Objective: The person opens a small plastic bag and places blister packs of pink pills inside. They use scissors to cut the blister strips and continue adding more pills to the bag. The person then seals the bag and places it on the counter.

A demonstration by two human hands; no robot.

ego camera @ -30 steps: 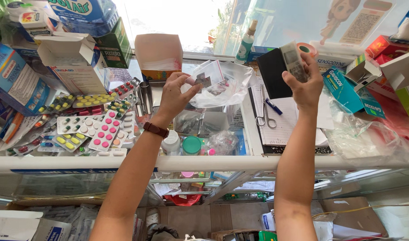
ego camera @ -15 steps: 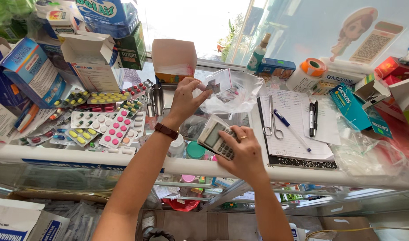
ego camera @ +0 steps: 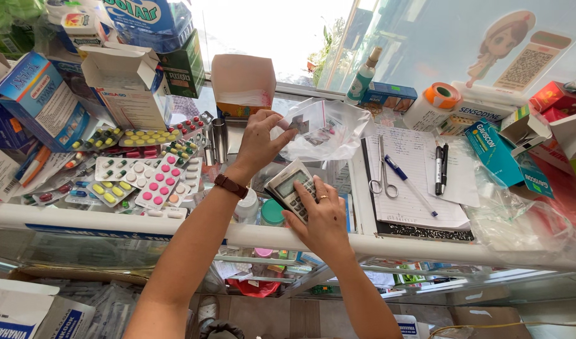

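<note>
My left hand [ego camera: 261, 139] pinches a small clear plastic bag [ego camera: 308, 126] with a few pills inside and holds it up over the glass counter [ego camera: 426, 250]. A brown watch strap sits on that wrist. Just below it, my right hand [ego camera: 320, 219] rests on a grey pocket calculator [ego camera: 287, 186], fingers spread over its keys, a ring on one finger. A larger crumpled clear bag [ego camera: 344, 135] lies behind the small one.
Blister packs of coloured pills [ego camera: 140, 172] cover the counter's left side. Medicine boxes [ego camera: 128, 88] stack behind them. On the right lie an open notebook [ego camera: 417, 188] with scissors [ego camera: 382, 169] and pens [ego camera: 440, 166], a tape roll [ego camera: 440, 97], a spray bottle [ego camera: 362, 78].
My right hand brought the calculator down from the far right of the counter to the near middle and now rests on its keys. My left hand kept holding up the small bag.
</note>
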